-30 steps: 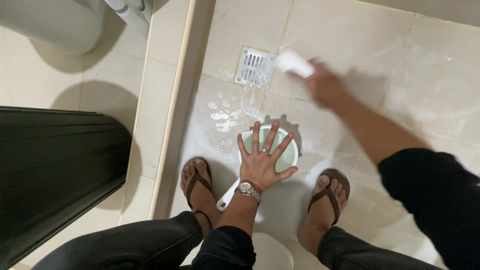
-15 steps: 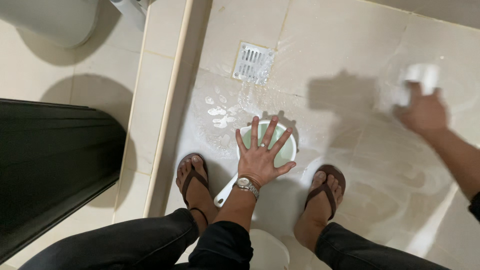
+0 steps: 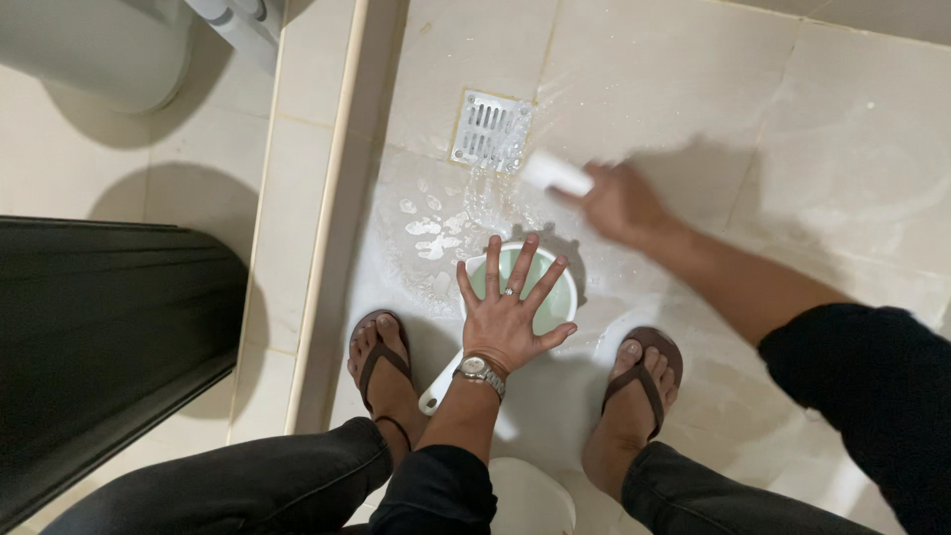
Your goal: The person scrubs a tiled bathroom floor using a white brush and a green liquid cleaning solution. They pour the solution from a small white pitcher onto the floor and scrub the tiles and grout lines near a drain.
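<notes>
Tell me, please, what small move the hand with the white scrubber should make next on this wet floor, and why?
Probably a short stroke toward the floor drain. The right hand holds the white scrubber just beside it, and suds and water lie between the drain and the dipper that the left hand rests on.

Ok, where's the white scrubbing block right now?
In the head view, the white scrubbing block is in the right hand, on the wet tile just right of the floor drain.

hands 2 | dipper (image 3: 555, 297) 1 under left hand | drain grate (image 3: 491, 130) 1 | sandals 2 | white block (image 3: 557, 174) 1, blurred, perhaps a brush, in right hand
</notes>
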